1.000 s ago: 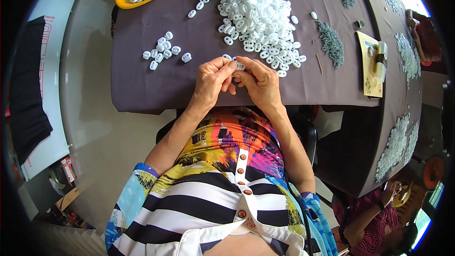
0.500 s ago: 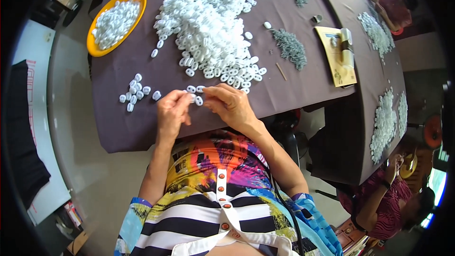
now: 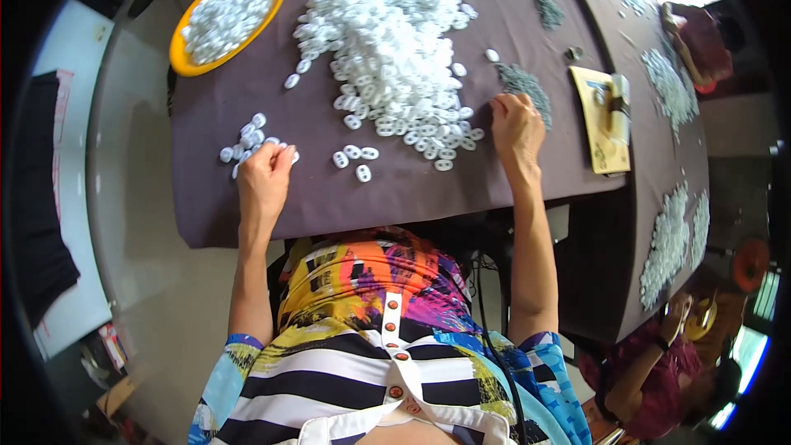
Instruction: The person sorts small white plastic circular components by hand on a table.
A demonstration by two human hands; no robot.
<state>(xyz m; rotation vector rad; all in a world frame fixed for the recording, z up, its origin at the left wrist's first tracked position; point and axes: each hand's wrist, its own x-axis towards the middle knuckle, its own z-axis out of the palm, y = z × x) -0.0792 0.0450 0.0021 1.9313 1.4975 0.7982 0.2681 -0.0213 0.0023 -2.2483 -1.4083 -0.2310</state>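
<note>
Shirt [image 3: 387, 280]: nearest, at 6 o'clock, multicoloured above black and white stripes.
Left hand [image 3: 262, 177]: over the bench [image 3: 445, 194], thumb and fingers drawn together, a white piece [image 3: 295, 156] right at their tips toward 2 o'clock; whether it is pinched, I cannot tell.
Right hand [image 3: 519, 129]: fingers bent down at the grey bits [image 3: 527, 82], their tips partly hidden; I cannot tell whether they pinch any.
Four pieces [image 3: 353, 152]: white ovals with dark holes, loose between the hands, at 3 o'clock from the left hand and apart from both.
Small group [image 3: 247, 138]: white pieces close by the left hand at 11 o'clock, partly hidden by it.
Pad [image 3: 589, 107]: yellow, at 3 o'clock from the right hand, a clear roll [image 3: 619, 119] on it; its printed marks are too small to read.
Grey bits: at 12 o'clock from the right hand, partly covered by it.
Heap [image 3: 379, 41]: many white ovals, between 1 and 2 o'clock from the left hand, 10 o'clock from the right hand.
Tray [image 3: 177, 53]: yellow oval, filled with white pieces, between 11 and 12 o'clock from the left hand.
Board [image 3: 82, 41]: white, at 10 o'clock from the left hand; red printing, not legible, beside a black cloth [image 3: 41, 198].
Co-worker [image 3: 634, 371]: farther off, toward 5 o'clock from the right hand, beside a yellow bowl [image 3: 702, 319].
</note>
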